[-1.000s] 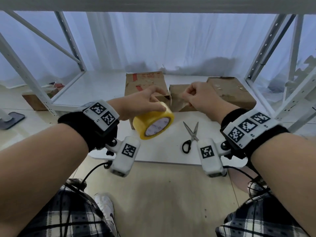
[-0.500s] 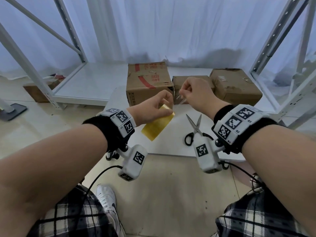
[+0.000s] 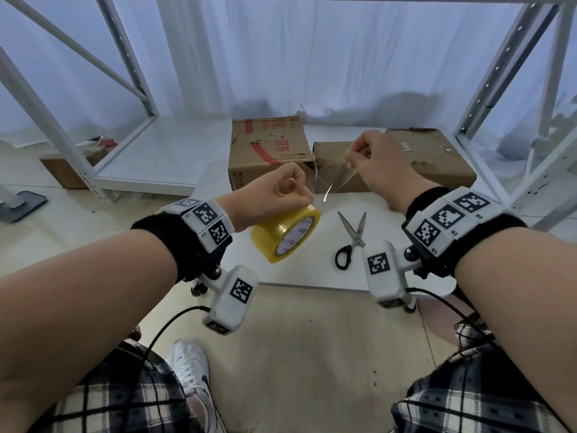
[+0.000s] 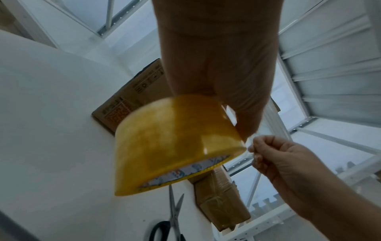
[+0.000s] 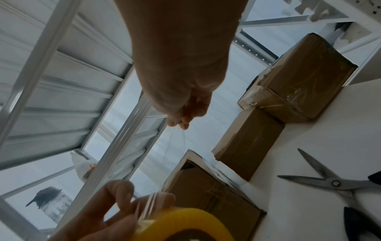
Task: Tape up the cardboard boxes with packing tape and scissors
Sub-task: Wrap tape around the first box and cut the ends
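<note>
The right hand (image 3: 373,164) pinches the free end of a clear tape strip (image 3: 332,184); the left hand (image 3: 271,195) grips the yellow roll of packing tape (image 3: 285,234) above the white tabletop (image 3: 299,270). Best to draw the strip out taut and flat, clear of itself. Steel scissors with black handles (image 3: 351,240) lie near; three brown cardboard boxes (image 3: 268,151) stand behind.

The wrist bands carry small readable codes: "L1" on the left band (image 3: 203,234), "R1", "R2" and "R3" on the right band (image 3: 454,234). The largest cardboard box (image 3: 268,151) bears red Chinese characters, too skewed to read. Print on the tape roll's core (image 3: 295,235) is blurred.
</note>
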Motion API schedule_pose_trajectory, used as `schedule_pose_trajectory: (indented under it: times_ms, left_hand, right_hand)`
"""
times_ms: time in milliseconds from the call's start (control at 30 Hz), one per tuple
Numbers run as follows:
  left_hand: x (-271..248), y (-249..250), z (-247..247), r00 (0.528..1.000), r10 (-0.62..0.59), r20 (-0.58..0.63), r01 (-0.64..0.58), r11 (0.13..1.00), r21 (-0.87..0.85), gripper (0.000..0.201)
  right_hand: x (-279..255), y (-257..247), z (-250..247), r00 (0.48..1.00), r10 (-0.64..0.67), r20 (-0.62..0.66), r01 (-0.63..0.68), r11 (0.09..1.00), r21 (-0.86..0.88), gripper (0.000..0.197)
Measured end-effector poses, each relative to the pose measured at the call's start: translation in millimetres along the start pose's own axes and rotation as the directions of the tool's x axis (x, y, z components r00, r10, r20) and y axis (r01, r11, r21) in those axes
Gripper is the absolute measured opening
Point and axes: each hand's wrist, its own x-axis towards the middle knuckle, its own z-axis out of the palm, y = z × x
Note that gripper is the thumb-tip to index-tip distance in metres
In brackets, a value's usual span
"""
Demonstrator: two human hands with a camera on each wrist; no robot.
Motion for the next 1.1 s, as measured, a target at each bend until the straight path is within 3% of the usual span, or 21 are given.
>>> schedule_pose_trajectory:
  times_ms: [133,333,500,600,833,1000,1100]
  left_hand:
    - [-1.0,2.5,-3.7,1.0,0.007,-0.008,-0.007,1.0,-0.004,0.013]
    - [3.0,-7.1,-3.9,0.999,0.016,-0.05,-0.009,0.988,0.151,0.012]
    - [1.9,-6.8,-5.6,0.998,0.048,0.03,-0.053,0.979,0.197,0.024]
    - [3.1,-3.6,-5.1,0.996,0.03,0.088,-0.048,0.975,0.215,0.03]
    - [9.9,-2.2,1.9,0.967,-0.139,0.211,0.082,0.963,0.257,0.033]
    - [19.4,-2.8,12.4,0.934,-0.246,0.258,0.127,0.906,0.403,0.038]
    - [24.8,-3.3,16.3,0.902,-0.335,0.27,0.181,0.864,0.469,0.038]
  right_hand:
    - [1.4,3.0,-3.8,1.0,0.012,-0.027,-0.011,0.999,0.045,0.01]
    - [3.4,-4.8,-5.6,0.995,-0.038,-0.087,0.041,0.999,0.027,0.005]
    - [2.8,10.4,-9.4,0.998,-0.014,-0.056,0.015,1.0,0.019,0.015]
    - [-0.2,18.7,-7.8,1.0,0.012,-0.011,-0.011,0.999,0.035,0.008]
    - [-10.9,41.4,6.0,0.99,0.128,0.057,-0.132,0.989,0.06,0.013]
    - [-25.8,66.0,24.5,0.964,0.244,0.104,-0.249,0.968,0.034,0.01]
    - [-34.1,78.6,31.3,0.937,0.315,0.149,-0.321,0.947,0.02,0.019]
